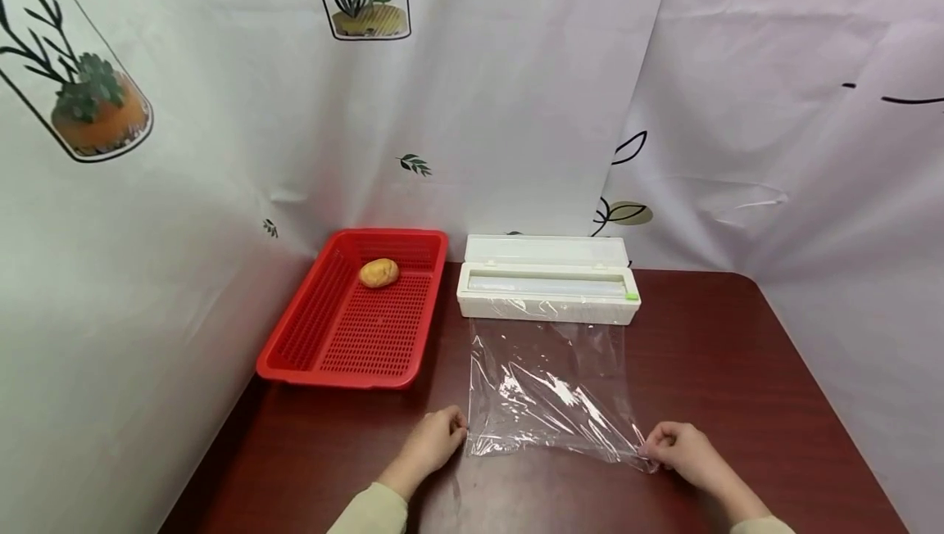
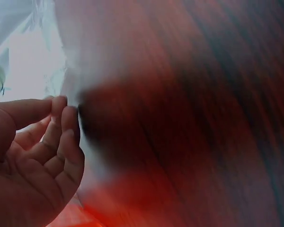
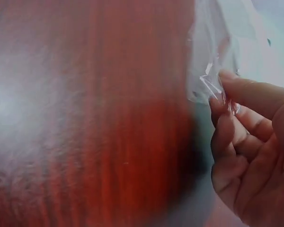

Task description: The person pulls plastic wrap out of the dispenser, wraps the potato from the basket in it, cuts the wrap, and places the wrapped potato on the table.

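Observation:
A sheet of clear plastic wrap (image 1: pixel 546 391) stretches from a white dispenser box (image 1: pixel 549 310) toward the front of the table, wrinkled and shiny. At its near left edge, my left hand (image 1: pixel 437 436) pinches the film between thumb and fingertips. My right hand (image 1: pixel 682 450) grips the near right corner, where the film bunches up. In the right wrist view, the gathered wrap (image 3: pixel 210 71) passes between thumb and index finger. The left wrist view has the left thumb and fingertips (image 2: pixel 59 101) meeting beside the pale film. The box's lid (image 1: pixel 546 251) stands raised, with the roll showing inside.
A red plastic basket (image 1: pixel 428 313) stands left of the box, with one potato (image 1: pixel 379 273) in it. A small green piece (image 1: pixel 632 296) sits at the box's right end. Printed white curtains (image 1: pixel 516 108) border the dark wooden table (image 1: pixel 723 370) at the back and sides.

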